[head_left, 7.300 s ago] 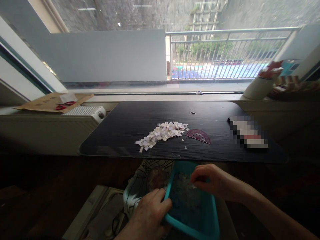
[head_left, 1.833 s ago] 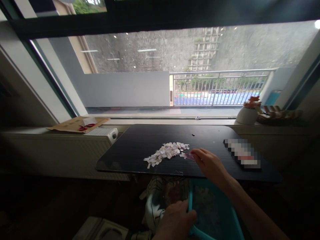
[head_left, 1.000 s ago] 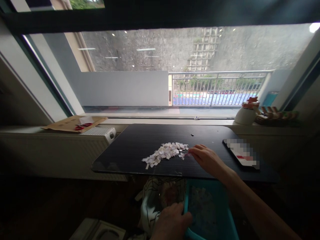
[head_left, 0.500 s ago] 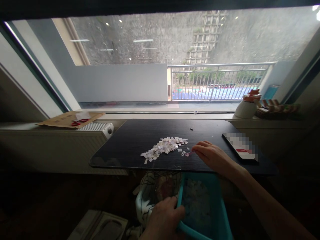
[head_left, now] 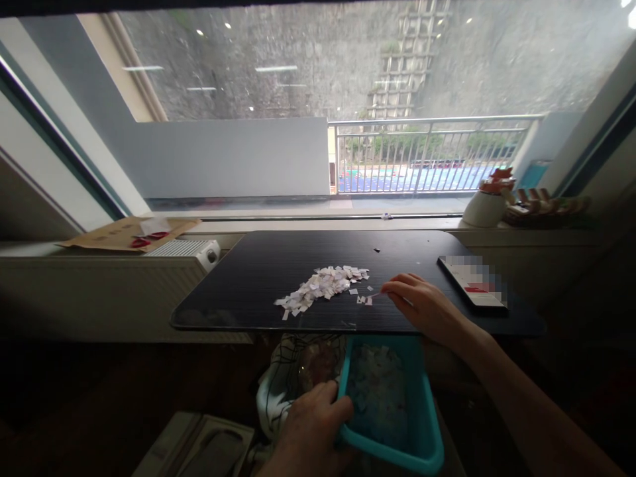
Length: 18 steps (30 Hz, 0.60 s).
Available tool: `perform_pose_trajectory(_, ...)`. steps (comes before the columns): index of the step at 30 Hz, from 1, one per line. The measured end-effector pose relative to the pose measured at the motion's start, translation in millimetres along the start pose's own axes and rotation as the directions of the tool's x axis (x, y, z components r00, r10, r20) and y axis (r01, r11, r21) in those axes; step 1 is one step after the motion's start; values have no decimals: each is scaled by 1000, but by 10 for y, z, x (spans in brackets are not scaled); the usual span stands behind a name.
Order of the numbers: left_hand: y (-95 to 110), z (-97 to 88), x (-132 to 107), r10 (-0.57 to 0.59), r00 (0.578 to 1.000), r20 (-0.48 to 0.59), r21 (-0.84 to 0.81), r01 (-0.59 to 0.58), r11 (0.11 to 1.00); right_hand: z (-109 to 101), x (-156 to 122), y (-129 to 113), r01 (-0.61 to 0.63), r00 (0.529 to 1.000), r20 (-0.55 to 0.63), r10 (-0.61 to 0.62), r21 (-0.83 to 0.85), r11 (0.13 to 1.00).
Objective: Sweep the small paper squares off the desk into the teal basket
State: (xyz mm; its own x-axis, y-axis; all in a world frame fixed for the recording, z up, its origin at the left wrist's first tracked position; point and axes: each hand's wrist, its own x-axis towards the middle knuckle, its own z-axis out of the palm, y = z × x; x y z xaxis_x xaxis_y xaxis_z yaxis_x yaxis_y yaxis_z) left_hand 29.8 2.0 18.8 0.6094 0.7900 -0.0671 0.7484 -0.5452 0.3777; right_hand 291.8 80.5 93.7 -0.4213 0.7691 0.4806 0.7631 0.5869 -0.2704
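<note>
A turquoise plastic bin [head_left: 430,397], holding many small paper pieces [head_left: 380,391], stands below the front edge of the black table [head_left: 233,278]. My left hand [head_left: 311,421] is closed on the bin's left rim. Above the table's front right part, my right hand [head_left: 415,301] pinches a thin pale strip [head_left: 378,294], its far end close to a few loose paper bits [head_left: 365,301]. I cannot make out exactly what the strip is. Left of these bits lies a long heap of small white paper pieces [head_left: 320,286].
A phone [head_left: 472,285] lies on the table's right side. Red scissors [head_left: 149,239] rest on a brown envelope [head_left: 119,232] over the radiator at left. A white pot [head_left: 483,209] stands on the sill. Beside the bin is a patterned white bag [head_left: 271,391]; an open box [head_left: 199,444] sits lower left.
The camera view has shifted slightly. The bin has come a little left and its front rim now shows, my left hand still on it. The loose bits near the strip have moved slightly.
</note>
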Motion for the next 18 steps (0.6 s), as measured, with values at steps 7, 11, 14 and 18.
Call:
perform_pose_trajectory(7,10,-30,-1,-25,998,55,2,25,1000,-13,28,-52,7,1000,25,-7,-25,1000)
perform_pose_trajectory(11,13,-45,2,-20,998,55,13,19,1000,16,112,-105,19,999,41,-19,-9,1000)
perform_pose_trajectory(14,6,-40,3,-26,998,60,7,26,1000,2,95,-103,44,997,70,-43,-11,999)
perform_pose_trajectory(18,0,-4,0,-23,1000,-14,2,23,1000,-35,20,-56,21,999,33,-20,-30,999)
